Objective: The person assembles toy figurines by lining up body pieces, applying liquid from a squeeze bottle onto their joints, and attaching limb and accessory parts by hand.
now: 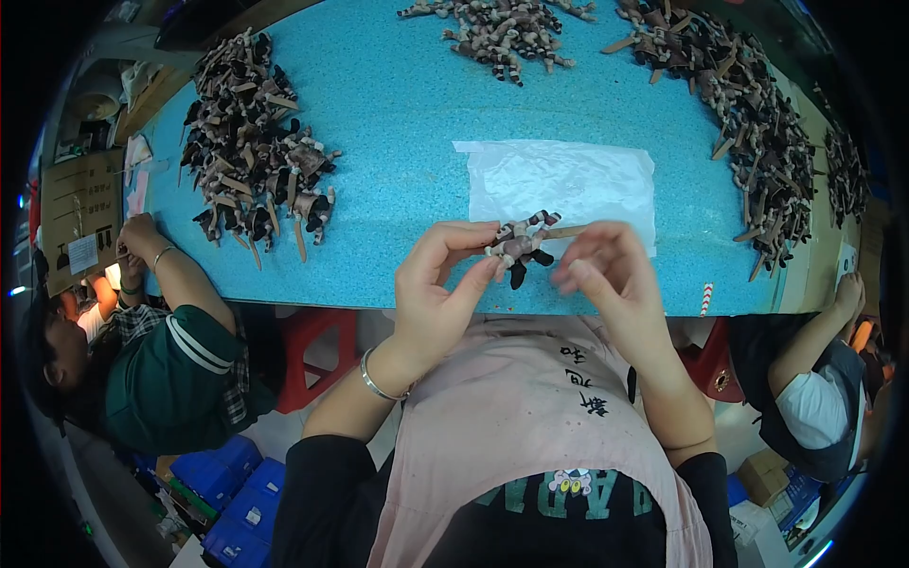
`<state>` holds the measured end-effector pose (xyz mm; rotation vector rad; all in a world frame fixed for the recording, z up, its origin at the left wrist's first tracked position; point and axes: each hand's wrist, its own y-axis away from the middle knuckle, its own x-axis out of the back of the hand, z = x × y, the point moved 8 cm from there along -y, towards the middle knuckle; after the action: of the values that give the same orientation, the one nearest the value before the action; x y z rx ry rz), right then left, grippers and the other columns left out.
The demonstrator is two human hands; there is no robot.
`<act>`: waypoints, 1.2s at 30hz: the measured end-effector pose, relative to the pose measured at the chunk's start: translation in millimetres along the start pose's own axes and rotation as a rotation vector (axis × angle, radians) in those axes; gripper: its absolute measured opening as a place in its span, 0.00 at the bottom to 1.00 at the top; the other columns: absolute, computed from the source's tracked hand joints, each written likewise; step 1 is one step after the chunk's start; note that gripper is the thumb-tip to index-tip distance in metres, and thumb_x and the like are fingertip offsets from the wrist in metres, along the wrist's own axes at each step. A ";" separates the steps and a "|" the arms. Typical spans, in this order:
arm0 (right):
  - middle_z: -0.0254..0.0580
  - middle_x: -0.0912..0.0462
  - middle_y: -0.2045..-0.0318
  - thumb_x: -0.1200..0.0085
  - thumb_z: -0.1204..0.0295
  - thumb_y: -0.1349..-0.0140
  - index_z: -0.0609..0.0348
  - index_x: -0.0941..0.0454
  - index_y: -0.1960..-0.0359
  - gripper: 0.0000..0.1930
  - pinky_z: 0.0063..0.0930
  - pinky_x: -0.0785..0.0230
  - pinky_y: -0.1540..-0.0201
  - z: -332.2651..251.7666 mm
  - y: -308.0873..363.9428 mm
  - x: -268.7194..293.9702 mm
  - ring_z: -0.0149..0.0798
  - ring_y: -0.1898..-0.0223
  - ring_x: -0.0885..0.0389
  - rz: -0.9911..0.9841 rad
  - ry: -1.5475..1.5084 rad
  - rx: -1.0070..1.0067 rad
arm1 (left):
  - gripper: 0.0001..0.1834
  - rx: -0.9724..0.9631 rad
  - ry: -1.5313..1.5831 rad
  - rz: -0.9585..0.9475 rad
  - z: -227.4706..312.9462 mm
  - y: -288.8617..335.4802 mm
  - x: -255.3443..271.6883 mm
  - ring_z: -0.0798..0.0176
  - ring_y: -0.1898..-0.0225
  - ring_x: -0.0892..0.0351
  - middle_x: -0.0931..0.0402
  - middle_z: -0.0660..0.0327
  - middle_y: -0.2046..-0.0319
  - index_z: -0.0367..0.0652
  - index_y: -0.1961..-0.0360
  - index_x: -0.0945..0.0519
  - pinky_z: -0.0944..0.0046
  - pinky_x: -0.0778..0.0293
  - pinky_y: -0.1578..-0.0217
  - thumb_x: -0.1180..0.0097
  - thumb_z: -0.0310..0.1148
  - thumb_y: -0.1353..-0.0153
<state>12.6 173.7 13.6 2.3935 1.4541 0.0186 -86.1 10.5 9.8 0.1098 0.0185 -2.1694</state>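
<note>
A: In the head view, where is the thing being worked on?
B: The small figure (516,248) is at the near edge of the white sheet (559,180), toward the left corner of this sheet.

A: And how are the hands?
B: The left hand (436,289) pinches the figure between thumb and fingers. The right hand (615,279) is near the same edge, farther right, with its fingers loosely curved and a little blurred. Whether they touch the flat stick (565,232) beside the figure, I cannot tell.

A: What else lies around?
B: Similar figures make one heap (248,142) left of the sheet, and others beyond it and to its right.

A: Which step is it, in your opinion?
B: I judge it is the handling of one single piece. The next move would call for a steady left pinch and an exact right fingertip.
</note>
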 end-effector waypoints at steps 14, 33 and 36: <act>0.30 0.25 0.70 0.51 0.65 0.30 0.62 0.26 0.67 0.12 0.18 0.34 0.61 9.1 12.0 -33.7 0.23 0.65 0.28 -0.432 -0.116 -0.161 | 0.13 0.139 0.203 -0.277 2.2 -3.3 -20.8 0.66 0.53 0.28 0.30 0.55 0.49 0.37 0.60 0.26 0.66 0.32 0.51 0.44 0.37 0.36; 0.39 0.29 0.55 0.41 0.80 0.43 0.62 0.33 0.54 0.17 0.28 0.34 0.48 -7.9 13.6 -40.4 0.32 0.52 0.27 -0.406 0.055 0.142 | 0.27 0.028 0.047 -0.216 24.6 3.1 -21.1 0.65 0.50 0.31 0.31 0.60 0.54 0.41 0.51 0.31 0.64 0.35 0.47 0.32 0.28 0.50; 0.41 0.28 0.53 0.40 0.83 0.45 0.62 0.34 0.50 0.21 0.30 0.35 0.46 -12.0 15.2 -38.2 0.35 0.50 0.27 -0.369 0.002 0.167 | 0.28 -0.031 -0.048 -0.306 29.7 -2.0 -24.6 0.60 0.46 0.33 0.32 0.57 0.49 0.42 0.49 0.29 0.61 0.36 0.46 0.31 0.34 0.50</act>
<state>5.3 137.7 35.5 2.2074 1.9433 -0.1969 -76.0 30.2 41.4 0.0385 0.0432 -2.4762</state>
